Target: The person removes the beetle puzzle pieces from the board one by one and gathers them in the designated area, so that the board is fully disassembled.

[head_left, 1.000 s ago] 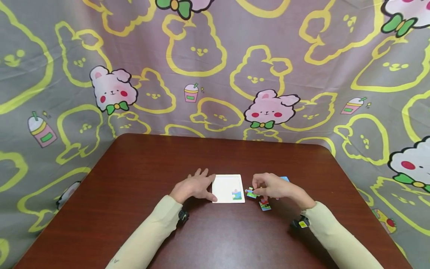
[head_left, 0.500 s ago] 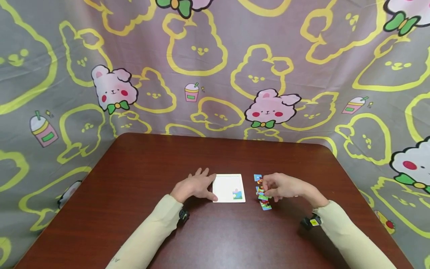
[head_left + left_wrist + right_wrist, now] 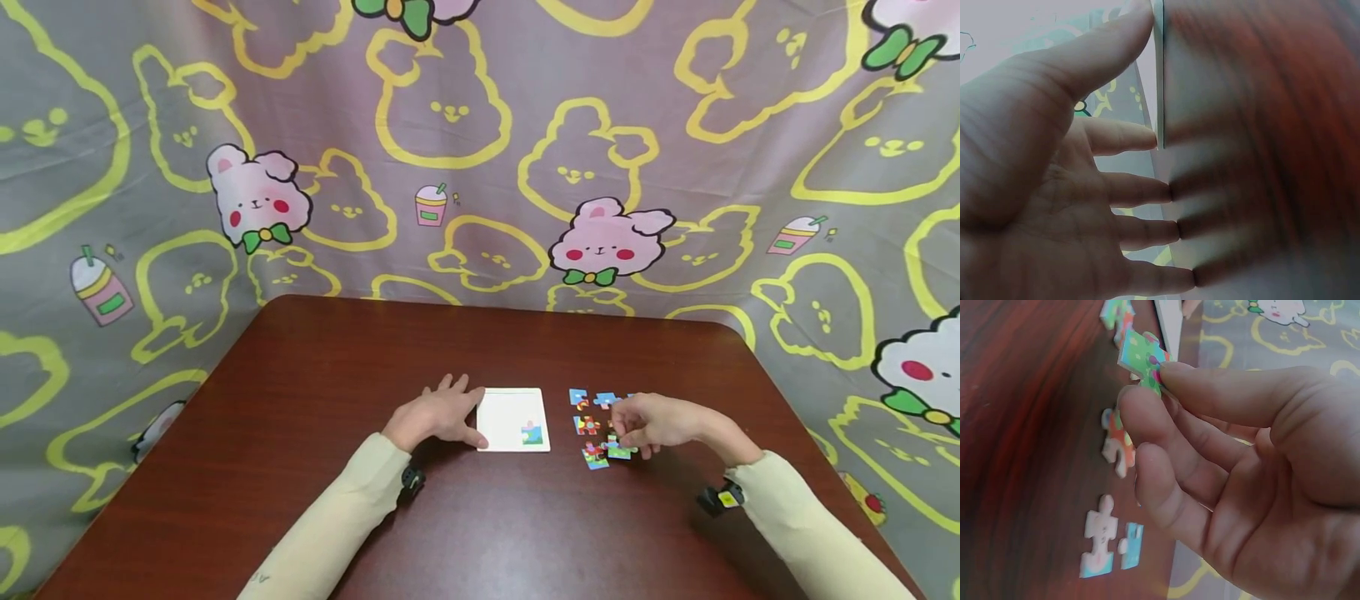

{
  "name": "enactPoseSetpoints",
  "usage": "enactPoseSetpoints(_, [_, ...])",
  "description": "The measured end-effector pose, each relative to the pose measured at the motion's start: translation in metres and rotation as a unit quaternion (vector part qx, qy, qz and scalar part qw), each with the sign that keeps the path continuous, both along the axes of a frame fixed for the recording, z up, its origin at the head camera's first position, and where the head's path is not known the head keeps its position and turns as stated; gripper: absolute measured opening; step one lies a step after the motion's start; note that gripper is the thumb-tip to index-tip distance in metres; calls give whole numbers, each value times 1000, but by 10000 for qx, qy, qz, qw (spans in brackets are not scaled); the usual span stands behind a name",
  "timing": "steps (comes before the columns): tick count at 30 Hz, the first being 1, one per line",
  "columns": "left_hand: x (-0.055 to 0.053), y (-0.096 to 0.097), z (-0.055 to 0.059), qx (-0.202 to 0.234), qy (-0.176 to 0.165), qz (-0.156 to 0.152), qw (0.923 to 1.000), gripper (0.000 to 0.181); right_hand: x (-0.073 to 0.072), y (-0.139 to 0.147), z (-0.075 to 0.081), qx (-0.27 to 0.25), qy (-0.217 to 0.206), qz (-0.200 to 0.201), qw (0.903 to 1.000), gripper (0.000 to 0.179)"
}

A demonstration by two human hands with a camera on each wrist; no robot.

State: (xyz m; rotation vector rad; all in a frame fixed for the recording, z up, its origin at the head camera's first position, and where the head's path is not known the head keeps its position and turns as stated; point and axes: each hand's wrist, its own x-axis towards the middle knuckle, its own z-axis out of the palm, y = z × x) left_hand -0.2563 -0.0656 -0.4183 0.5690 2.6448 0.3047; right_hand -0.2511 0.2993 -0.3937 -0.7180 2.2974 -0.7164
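Note:
My left hand [image 3: 438, 414] lies with spread fingers at the left edge of a white square puzzle tray [image 3: 498, 417], thumb and index finger touching its rim. In the tray's lower right corner sits one blue and green puzzle piece [image 3: 532, 434]. My right hand [image 3: 654, 422] is right of the tray, among loose pieces. Between its thumb and fingertips it pinches a mostly green puzzle piece [image 3: 1140, 355], raised off the table in the right wrist view. Nearby lie a red piece [image 3: 596, 456], an orange piece [image 3: 587, 425] and a blue-topped piece [image 3: 578, 398].
More loose pieces lie behind and under my right hand, partly hidden, including a pale piece [image 3: 1102, 534] and a blue one [image 3: 1132, 545]. The dark brown table [image 3: 360, 358] ends at a hanging patterned cloth [image 3: 465, 275].
My right hand has moved right, away from the tray, with the green puzzle piece, uncovering several loose pieces. My left hand has stayed at the tray's edge.

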Motion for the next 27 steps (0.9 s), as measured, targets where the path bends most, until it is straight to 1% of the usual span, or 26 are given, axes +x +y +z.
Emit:
enactPoseSetpoints(7, [1, -1, 0, 15, -42, 7, 10000, 91, 3, 9, -8, -122, 4, -24, 9999, 11])
enactPoseSetpoints(15, [-1, 0, -3, -8, -42, 8, 10000, 92, 6, 16, -13, -72, 11, -17, 10000, 12])
enactPoseSetpoints(21, [-1, 0, -3, -19, -53, 3, 10000, 92, 7, 15, -14, 10, 40, -54, 10000, 12])
enactPoseSetpoints(27, [0, -1, -3, 3, -20, -8, 10000, 92, 9, 12, -11, 164, 191, -101, 9996, 12])
